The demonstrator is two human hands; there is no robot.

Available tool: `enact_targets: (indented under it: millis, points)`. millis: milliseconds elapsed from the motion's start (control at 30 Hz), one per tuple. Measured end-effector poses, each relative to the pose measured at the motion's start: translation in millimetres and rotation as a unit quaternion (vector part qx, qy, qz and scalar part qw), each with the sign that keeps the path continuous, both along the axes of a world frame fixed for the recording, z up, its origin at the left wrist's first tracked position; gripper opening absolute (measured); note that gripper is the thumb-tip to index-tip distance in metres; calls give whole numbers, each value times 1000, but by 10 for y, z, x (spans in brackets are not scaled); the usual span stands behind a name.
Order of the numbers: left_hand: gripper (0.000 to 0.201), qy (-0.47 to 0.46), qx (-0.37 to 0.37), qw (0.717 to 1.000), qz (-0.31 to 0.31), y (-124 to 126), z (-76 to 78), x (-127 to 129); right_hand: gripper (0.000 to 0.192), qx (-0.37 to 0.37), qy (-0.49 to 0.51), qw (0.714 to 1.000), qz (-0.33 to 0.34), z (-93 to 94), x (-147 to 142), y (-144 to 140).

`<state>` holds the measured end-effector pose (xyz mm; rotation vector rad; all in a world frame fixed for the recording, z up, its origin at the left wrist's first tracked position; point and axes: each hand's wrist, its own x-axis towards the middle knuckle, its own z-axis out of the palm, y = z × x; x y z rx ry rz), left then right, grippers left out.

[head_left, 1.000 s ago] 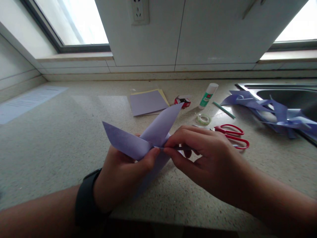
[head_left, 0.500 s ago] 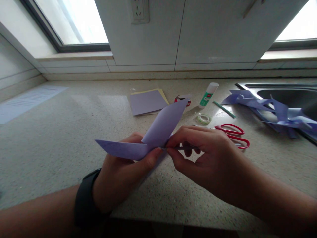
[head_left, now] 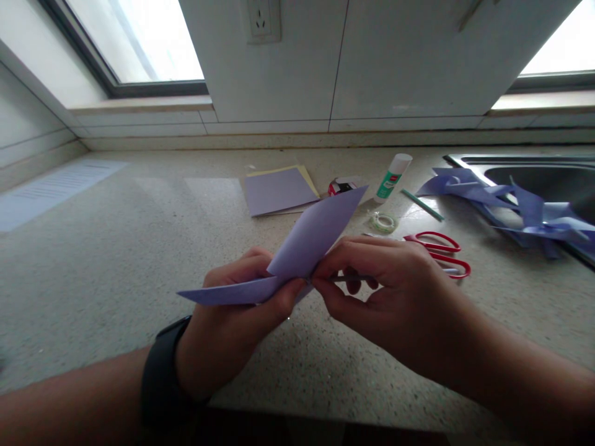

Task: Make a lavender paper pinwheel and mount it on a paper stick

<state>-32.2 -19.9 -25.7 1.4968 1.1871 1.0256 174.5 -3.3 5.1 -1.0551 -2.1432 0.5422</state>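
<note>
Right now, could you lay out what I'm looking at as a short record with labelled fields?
Setting: speckled countertop under windows, sink at the right
Left hand: pinches a folded lilac paper piece at its centre; dark wristband
Right hand: pinches the same centre from the other side
Behind the hands: lilac and yellow paper sheets, glue stick, tape roll, red scissors, green stick
By the sink: heap of folded lilac paper shapes

On the counter (head_left: 116, 248): 1 glue stick (head_left: 392, 177), 1 pair of scissors (head_left: 439, 254), 1 tape roll (head_left: 383, 222), 2 hands.
</note>
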Motion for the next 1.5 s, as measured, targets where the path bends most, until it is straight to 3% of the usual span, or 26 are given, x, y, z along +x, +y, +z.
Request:
enact_targets:
  millis: [200,367,533,900,1100,1200,1500]
  points:
    - [23,-4,-22,1000,-8,-4,-3,12,8,0,-17,1000,-24,29,-8,-7]
    - [29,-6,-21,1000,20,4,-63,11,7,9,-10,1000,-18,41,32,-14]
    - [24,0,-19,998,52,26,-73,10,5,19,-20,999,-20,53,66,10]
    - [19,5,-15,999,47,38,-56,24,7,28,-25,999,7,39,50,3]
    - [12,-16,-3,998,67,56,-26,59,11,65,-64,996,5,69,70,-22]
    - [15,-42,-33,995,86,87,-26,80,8,100,-99,990,-1,81,112,-8]
    - [23,-145,-101,984,6,155,-5,45,10,158,-132,979,-5,67,177,80]
